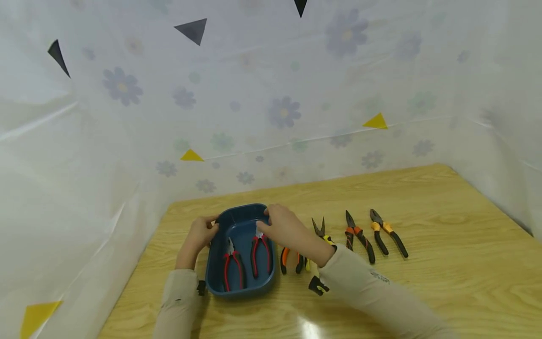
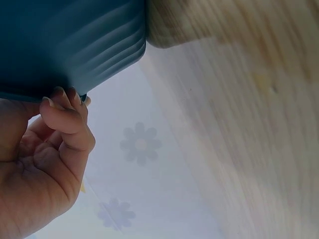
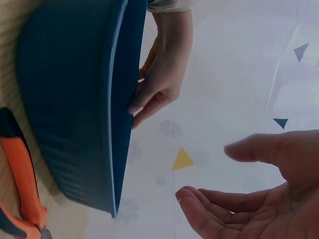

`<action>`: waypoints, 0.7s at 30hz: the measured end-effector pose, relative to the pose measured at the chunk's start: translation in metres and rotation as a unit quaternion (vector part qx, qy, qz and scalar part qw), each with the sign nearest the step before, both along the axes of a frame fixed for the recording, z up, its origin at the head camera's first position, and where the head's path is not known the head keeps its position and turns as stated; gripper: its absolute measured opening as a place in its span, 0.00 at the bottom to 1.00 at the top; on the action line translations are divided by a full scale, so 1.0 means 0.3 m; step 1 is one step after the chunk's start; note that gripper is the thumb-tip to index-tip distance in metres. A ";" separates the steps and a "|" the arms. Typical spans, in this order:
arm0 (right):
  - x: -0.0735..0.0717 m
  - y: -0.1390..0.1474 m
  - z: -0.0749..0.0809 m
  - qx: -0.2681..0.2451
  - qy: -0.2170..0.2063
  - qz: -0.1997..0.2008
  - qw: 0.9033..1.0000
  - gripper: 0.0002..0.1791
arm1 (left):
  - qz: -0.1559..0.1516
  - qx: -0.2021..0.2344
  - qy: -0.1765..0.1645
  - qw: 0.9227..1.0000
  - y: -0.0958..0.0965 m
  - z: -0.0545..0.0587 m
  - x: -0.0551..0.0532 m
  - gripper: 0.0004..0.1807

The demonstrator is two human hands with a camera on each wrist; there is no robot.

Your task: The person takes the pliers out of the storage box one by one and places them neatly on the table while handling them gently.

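Note:
A dark blue rectangular tray [image 1: 239, 294] stands on the wooden table. Two pairs of red-and-black pliers lie inside it: one pair [image 1: 231, 252] on the left, the other pair [image 1: 254, 261] on the right. My left hand [image 1: 201, 235] pinches the tray's left rim near the far corner; the left wrist view shows its thumb and curled fingers [image 2: 65, 122] at that rim. Above the right rim is my right hand [image 1: 290, 229]. In the right wrist view this hand [image 3: 249, 209] is apart from the tray, thumb and loosely bent fingers spread with nothing between them.
Right of the tray lie orange-and-black pliers [image 1: 284, 260], partly under my right arm, and yellow-and-black long-nose pliers [image 1: 319, 230]. Farther right are red-orange-and-black long-nose pliers [image 1: 350, 231] and yellow-orange-and-black pliers [image 1: 379, 225]. A flower-patterned plastic sheet [image 1: 254, 117] hangs behind the table.

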State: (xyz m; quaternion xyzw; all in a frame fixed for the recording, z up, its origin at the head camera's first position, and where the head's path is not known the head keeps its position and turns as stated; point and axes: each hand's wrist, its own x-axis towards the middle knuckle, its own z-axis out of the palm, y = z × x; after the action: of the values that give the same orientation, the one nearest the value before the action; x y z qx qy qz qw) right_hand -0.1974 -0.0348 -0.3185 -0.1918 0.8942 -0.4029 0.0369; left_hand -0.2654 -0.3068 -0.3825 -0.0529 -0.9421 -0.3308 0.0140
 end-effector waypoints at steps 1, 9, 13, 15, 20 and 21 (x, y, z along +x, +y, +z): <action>0.002 -0.017 -0.005 -0.001 0.005 0.009 1.000 0.24 | -0.001 0.000 -0.001 1.000 0.000 0.004 0.001 0.23; 0.028 -0.152 -0.058 0.050 0.016 0.050 0.997 0.16 | -0.001 -0.004 -0.010 1.000 0.001 0.013 0.006 0.23; 0.048 -0.215 -0.086 0.076 0.022 0.071 0.994 0.16 | 0.000 -0.006 0.000 1.000 0.005 0.012 0.007 0.23; 0.058 -0.243 -0.100 0.086 0.025 0.076 0.993 0.19 | 0.000 -0.006 0.003 1.000 0.004 0.011 0.007 0.23; 0.072 -0.299 -0.147 0.131 0.026 0.074 0.988 0.13 | 0.002 -0.007 0.000 1.000 0.006 0.011 0.008 0.23; 0.073 -0.307 -0.156 0.139 0.025 0.072 0.987 0.13 | 0.004 -0.007 0.000 1.000 0.006 0.011 0.008 0.23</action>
State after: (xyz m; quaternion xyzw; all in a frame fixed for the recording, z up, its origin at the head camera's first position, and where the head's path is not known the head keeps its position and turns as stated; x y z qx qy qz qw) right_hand -0.1755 -0.1270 -0.3654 -0.2589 0.9258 -0.2664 0.0697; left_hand -0.2631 -0.3049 -0.3791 -0.0497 -0.9444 -0.3245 0.0151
